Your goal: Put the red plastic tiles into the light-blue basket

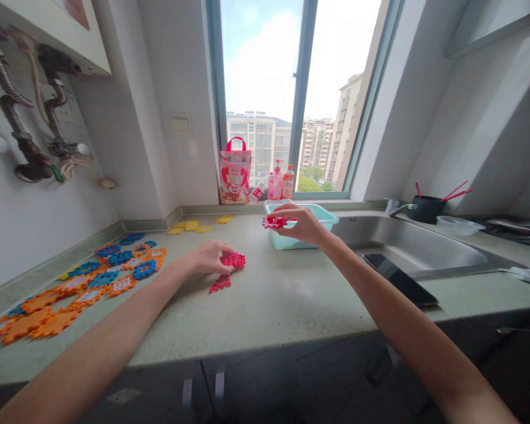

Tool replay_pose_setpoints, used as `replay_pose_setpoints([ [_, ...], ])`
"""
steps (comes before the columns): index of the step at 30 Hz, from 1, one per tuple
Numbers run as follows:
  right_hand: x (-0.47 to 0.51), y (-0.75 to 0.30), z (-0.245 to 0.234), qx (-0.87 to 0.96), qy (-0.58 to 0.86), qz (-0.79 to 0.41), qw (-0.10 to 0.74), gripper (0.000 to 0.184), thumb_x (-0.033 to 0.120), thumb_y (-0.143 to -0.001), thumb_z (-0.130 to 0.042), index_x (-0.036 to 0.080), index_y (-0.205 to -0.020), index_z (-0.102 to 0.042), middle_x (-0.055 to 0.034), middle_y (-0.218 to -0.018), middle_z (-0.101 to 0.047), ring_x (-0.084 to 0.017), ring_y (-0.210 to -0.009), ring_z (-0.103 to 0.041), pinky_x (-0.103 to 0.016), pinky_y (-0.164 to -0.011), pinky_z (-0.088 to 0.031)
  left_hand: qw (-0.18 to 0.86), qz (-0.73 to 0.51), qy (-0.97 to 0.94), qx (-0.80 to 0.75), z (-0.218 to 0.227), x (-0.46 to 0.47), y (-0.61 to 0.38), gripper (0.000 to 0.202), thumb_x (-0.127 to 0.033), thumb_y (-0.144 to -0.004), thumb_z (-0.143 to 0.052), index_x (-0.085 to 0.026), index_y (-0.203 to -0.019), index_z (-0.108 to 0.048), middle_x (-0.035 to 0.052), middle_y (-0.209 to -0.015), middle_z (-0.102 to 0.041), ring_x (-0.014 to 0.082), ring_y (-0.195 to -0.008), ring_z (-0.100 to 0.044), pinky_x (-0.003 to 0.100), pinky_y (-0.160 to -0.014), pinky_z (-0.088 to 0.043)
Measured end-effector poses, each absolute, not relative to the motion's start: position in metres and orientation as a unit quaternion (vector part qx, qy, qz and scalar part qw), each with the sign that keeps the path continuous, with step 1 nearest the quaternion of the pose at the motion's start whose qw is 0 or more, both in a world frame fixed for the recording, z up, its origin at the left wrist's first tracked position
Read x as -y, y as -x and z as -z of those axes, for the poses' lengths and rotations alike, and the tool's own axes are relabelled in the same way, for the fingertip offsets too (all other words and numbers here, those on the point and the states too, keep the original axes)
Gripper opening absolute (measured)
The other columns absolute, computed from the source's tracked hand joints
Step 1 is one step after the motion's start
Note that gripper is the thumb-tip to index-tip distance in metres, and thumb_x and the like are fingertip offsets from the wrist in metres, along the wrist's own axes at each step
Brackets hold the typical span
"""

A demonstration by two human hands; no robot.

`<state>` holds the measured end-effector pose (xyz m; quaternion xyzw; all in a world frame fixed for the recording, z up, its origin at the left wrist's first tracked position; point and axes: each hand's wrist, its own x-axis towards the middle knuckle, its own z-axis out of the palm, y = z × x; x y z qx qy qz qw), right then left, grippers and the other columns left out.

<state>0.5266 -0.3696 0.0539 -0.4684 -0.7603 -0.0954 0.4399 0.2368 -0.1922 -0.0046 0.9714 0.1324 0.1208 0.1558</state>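
Far left on the pale speckled stone surface (269, 294): interlocking orange and blue foam puzzle tiles (83, 282), printed marks unreadable. Left hand (209, 257) curled over a small red toothed foam tile (233, 259), fingers pressing it down; another red foam piece (219, 284) just beside, near open room stretching to the front edge. Right hand (302, 225) pinching a second red tile (274, 222), raised at the rim of a shallow turquoise plastic basin (324, 219). Beyond, a steel sink (406, 241), with a black phone (400, 278) on its near edge. On the sill, a pink printed bag (235, 171) and bottles (280, 182), labels illegible.
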Motion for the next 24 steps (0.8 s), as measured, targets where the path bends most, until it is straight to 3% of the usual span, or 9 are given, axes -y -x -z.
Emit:
replay_pose_setpoints([
  [4, 0.347, -0.583, -0.071, 0.671, 0.548, 0.137, 0.480, 0.033, 0.028, -0.083, -0.079, 0.023, -0.115, -0.084, -0.0086, -0.110, -0.078, -0.023, -0.096, -0.075, -0.034, -0.085, -0.062, 0.165, -0.128, -0.970, -0.128, 0.006, 0.190, -0.236, 0.020, -0.039, -0.077, -0.072, -0.021, -0.083, -0.078, 0.0018, -0.084, -0.067, 0.0177, -0.075, -0.060, 0.028, -0.070, -0.040],
  [7, 0.342, -0.608, -0.061, 0.635, 0.620, 0.152, 0.435, 0.032, 0.030, -0.081, -0.082, 0.024, -0.112, -0.085, -0.0083, -0.109, -0.079, -0.024, -0.093, -0.076, -0.037, -0.088, -0.060, 0.154, -0.125, -0.972, -0.127, 0.004, 0.192, -0.237, 0.019, -0.038, -0.077, -0.073, -0.020, -0.081, -0.078, 0.0018, -0.083, -0.067, 0.0176, -0.074, -0.059, 0.029, -0.069, -0.041],
  [10, 0.347, -0.614, -0.055, 0.643, 0.645, 0.141, 0.387, 0.040, 0.040, -0.079, -0.085, 0.026, -0.116, -0.083, -0.0083, -0.118, -0.078, -0.028, -0.103, -0.074, -0.042, -0.096, -0.058, 0.138, -0.134, -0.974, -0.116, 0.004, 0.194, -0.236, 0.017, -0.036, -0.076, -0.073, -0.021, -0.081, -0.078, 0.0015, -0.083, -0.067, 0.0179, -0.074, -0.060, 0.028, -0.070, -0.043],
  [12, 0.356, -0.611, -0.056, 0.641, 0.633, 0.166, 0.401, 0.041, 0.044, -0.083, -0.081, 0.027, -0.121, -0.080, -0.0077, -0.124, -0.076, -0.029, -0.112, -0.072, -0.044, -0.102, -0.055, 0.124, -0.170, -0.972, -0.102, 0.005, 0.196, -0.235, 0.018, -0.035, -0.075, -0.074, -0.021, -0.086, -0.079, 0.0022, -0.088, -0.069, 0.0189, -0.078, -0.063, 0.029, -0.074, -0.046],
  [18, 0.384, -0.587, -0.049, 0.538, 0.586, 0.380, 0.472, 0.021, 0.029, -0.095, -0.060, 0.023, -0.106, -0.077, -0.0085, -0.114, -0.076, -0.028, -0.112, -0.066, -0.045, -0.105, -0.047, 0.130, -0.368, -0.915, -0.107, -0.009, 0.210, -0.252, 0.035, -0.035, -0.075, -0.076, -0.019, -0.106, -0.080, 0.0059, -0.097, -0.076, 0.0199, -0.087, -0.068, 0.032, -0.087, -0.052],
  [21, 0.381, -0.558, -0.026, 0.636, 0.554, 0.389, 0.371, 0.019, 0.018, -0.091, -0.056, 0.021, -0.094, -0.075, -0.0085, -0.099, -0.074, -0.025, -0.094, -0.065, -0.039, -0.091, -0.048, 0.167, -0.408, -0.885, -0.151, -0.039, 0.217, -0.292, 0.041, -0.042, -0.075, -0.077, -0.018, -0.109, -0.081, 0.0064, -0.099, -0.079, 0.0211, -0.089, -0.070, 0.032, -0.084, -0.054],
  [24, 0.367, -0.518, 0.001, 0.766, 0.505, 0.329, 0.224, 0.019, 0.017, -0.088, -0.056, 0.021, -0.091, -0.074, -0.0072, -0.099, -0.074, -0.017, -0.071, -0.061, -0.031, -0.069, -0.045, 0.181, -0.395, -0.884, -0.170, -0.074, 0.215, -0.351, 0.046, -0.046, -0.074, -0.079, -0.017, -0.109, -0.082, 0.0079, -0.100, -0.081, 0.0226, -0.090, -0.072, 0.031, -0.081, -0.055],
])
